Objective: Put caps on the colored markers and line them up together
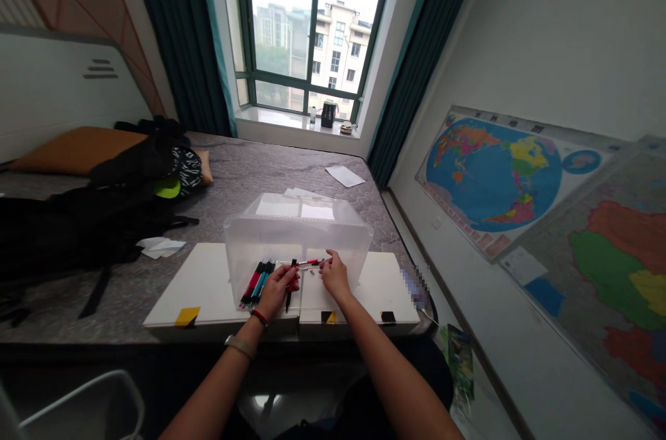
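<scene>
Bed [281, 162]: grey patterned cover, runs back to the window.
Window [281, 37]: dark green frame, buildings outside.
Curtains [180, 37]: dark teal, one each side of window.
World map [494, 173]: on right wall, second map [614, 246] nearer.
Black bag [67, 232]: on bed, left, beside orange cushion [78, 147].
White boxes [182, 280]: two side by side at bed's near edge, yellow and black tape on front.
Clear bin [265, 235]: on the white boxes, straddling the seam.
Left hand [281, 284]: fingers closed round black pen, red band on wrist.
Right hand [334, 277]: thumb and fingertips near each other, by end of red pen; can't tell if gripping.
Pen bunch [257, 282]: red, black, teal, side by side, just left of left hand.
Black pen [288, 298]: in left hand, near upright in view.
Red pen [312, 261]: roughly crosswise, between hands.
Small bits [311, 272]: between hands, too small to identify.
</scene>
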Tool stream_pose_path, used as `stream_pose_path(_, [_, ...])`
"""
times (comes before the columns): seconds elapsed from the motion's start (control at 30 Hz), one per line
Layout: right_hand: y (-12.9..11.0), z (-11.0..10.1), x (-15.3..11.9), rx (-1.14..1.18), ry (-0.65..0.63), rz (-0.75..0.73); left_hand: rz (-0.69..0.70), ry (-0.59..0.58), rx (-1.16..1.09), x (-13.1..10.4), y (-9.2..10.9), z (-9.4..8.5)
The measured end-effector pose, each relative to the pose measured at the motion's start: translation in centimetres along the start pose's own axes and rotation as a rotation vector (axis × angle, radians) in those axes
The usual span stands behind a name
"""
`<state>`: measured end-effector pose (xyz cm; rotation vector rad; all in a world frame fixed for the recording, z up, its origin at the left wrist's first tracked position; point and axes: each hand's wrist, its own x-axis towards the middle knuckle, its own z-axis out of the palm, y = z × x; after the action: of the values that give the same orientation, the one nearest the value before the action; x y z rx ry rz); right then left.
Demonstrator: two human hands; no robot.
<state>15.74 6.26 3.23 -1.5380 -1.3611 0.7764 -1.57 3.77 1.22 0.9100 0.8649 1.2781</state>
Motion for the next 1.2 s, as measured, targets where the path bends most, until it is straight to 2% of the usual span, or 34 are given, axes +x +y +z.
stream_pose_path(0.07, [-0.6, -0.6, -1.4, 0.091, 0.002, 0.004, 0.002, 0.004, 0.002, 0.0, -0.1, 0.0])
stream_pose_path(0.17, [-1.1, -1.8, -5.1, 0.193, 0.000, -0.033, 0.004, 0.012, 0.005, 0.0, -0.1, 0.0])
stream_pose_path(0.3, [0.0, -3.1, -10.5, 0.187, -0.007, -0.037, 0.008, 0.025, 0.008, 0.0, 0.0, 0.1])
stream_pose_path(0.37, [0.6, -3.6, -12.0, 0.150, -0.010, -0.067, 0.005, 0.025, 0.006, 0.0, 0.1, 0.1])
stream_pose_path(0.43, [0.8, -3.8, -12.2, 0.093, -0.048, -0.101, -0.001, 0.024, 0.007, 0.0, 0.1, 0.0])
stream_pose_path(0.53, [-0.1, -3.6, -10.4, -0.025, -0.129, -0.188, -0.017, 0.025, -0.006, 0.1, 0.0, 0.0])
stream_pose_path(0.63, [-1.8, -2.5, -6.9, -0.182, -0.179, -0.304, -0.018, 0.013, -0.022, 0.3, -0.2, -0.1])
stream_pose_path(0.8, [-3.2, 0.4, -1.3, -0.632, -0.345, -0.297, -0.022, 0.026, -0.026, 0.4, -0.4, -0.2])
stream_pose_path(1.0, [-2.3, 2.2, 0.5, -0.934, -0.421, -0.349, -0.015, 0.010, 0.008, 0.4, -0.3, -0.1])
stream_pose_path(1.2, [-2.4, 2.4, 1.7, -1.013, -0.568, -0.439, 0.003, -0.018, 0.029, 0.3, -0.4, -0.2])
